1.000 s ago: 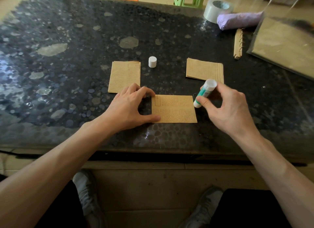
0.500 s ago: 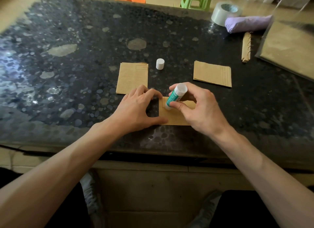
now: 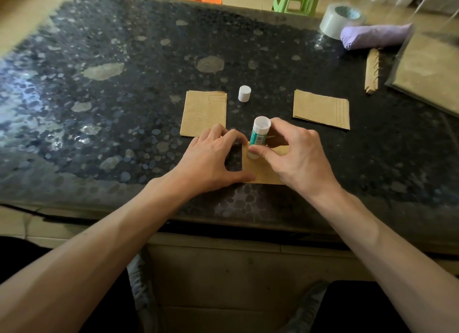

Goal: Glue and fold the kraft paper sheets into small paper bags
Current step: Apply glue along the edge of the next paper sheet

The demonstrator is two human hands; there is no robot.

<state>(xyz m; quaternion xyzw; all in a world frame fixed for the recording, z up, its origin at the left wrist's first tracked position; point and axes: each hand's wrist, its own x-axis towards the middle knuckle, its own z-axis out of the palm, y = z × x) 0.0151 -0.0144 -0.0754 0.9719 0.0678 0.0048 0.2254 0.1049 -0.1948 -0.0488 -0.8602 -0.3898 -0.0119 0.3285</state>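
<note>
A small kraft paper sheet [image 3: 260, 172] lies near the table's front edge. My left hand [image 3: 211, 161] presses its left edge flat with thumb and fingertips spread on the table. My right hand [image 3: 295, 156] grips a green and white glue stick [image 3: 259, 136], held nearly upright with its lower end on the sheet's upper left corner. The stick's white cap [image 3: 244, 93] stands alone further back. A folded kraft piece [image 3: 203, 112] lies at the left of the cap and a stack of kraft sheets [image 3: 321, 109] lies at the right.
The dark speckled table [image 3: 124, 84] carries a tape roll [image 3: 341, 19], a purple bundle [image 3: 375, 35], a notched kraft strip [image 3: 371, 74] and a plastic-wrapped pack of kraft paper [image 3: 432, 71] at the back right. Green and orange stools stand beyond the far edge.
My right hand brought the glue stick from the sheet's right edge over to its left end and stood it more upright. My left hand kept pressing the sheet.
</note>
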